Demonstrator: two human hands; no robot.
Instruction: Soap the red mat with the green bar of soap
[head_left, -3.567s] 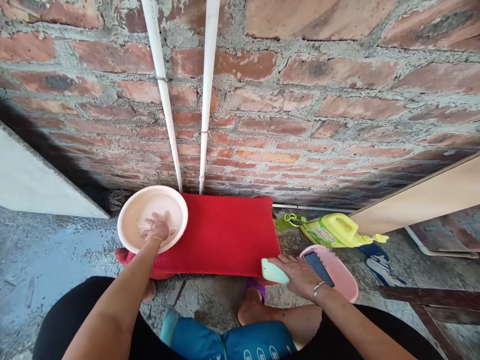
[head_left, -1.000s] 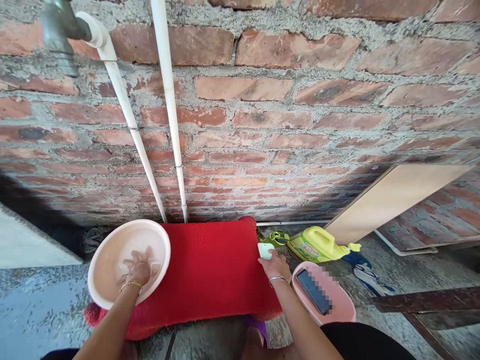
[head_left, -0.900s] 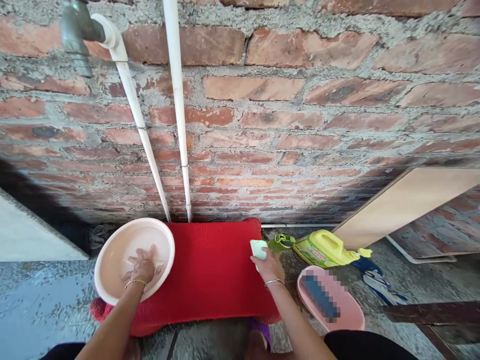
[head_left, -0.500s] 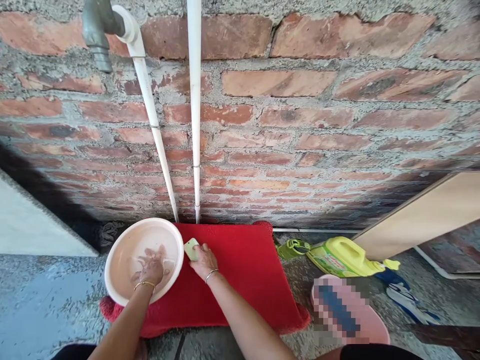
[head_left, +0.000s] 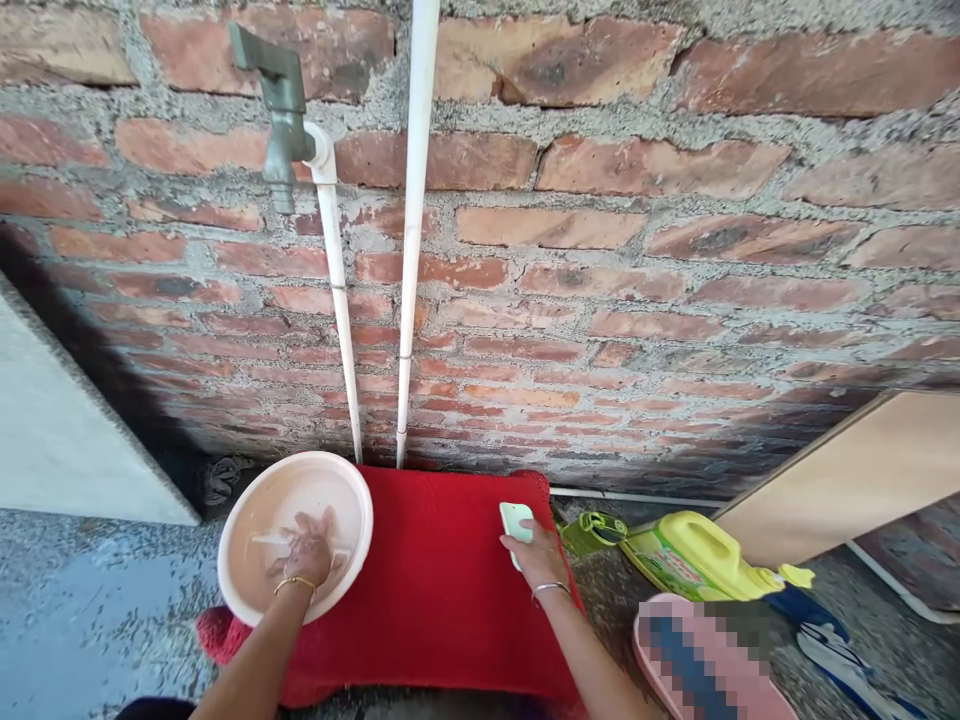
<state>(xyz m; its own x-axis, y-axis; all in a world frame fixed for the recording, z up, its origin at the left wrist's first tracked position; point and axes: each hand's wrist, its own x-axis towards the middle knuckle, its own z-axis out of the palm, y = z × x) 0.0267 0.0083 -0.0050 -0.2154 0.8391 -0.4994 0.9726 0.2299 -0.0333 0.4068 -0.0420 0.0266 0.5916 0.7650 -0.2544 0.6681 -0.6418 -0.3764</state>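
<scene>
My left hand is inside a pale pink basin, with its fingers spread in clear water near the bottom. The basin stands tilted in view on the left part of a red cloth-covered surface. My right hand is over the right edge of the red cloth, closed around a pale green, flat slab with rounded corners, shaped like a phone. Part of the slab is hidden under the fingers.
A tap and white pipes run along the brick wall. On the floor at right are a green container, a yellow detergent jug, a pink basin with blurred contents and slippers. A pale board leans at left.
My right hand has carried the pale green slab rightward, from beside the basin to the far side of the red cloth. My left hand stays in the basin. The view has tilted upward.
</scene>
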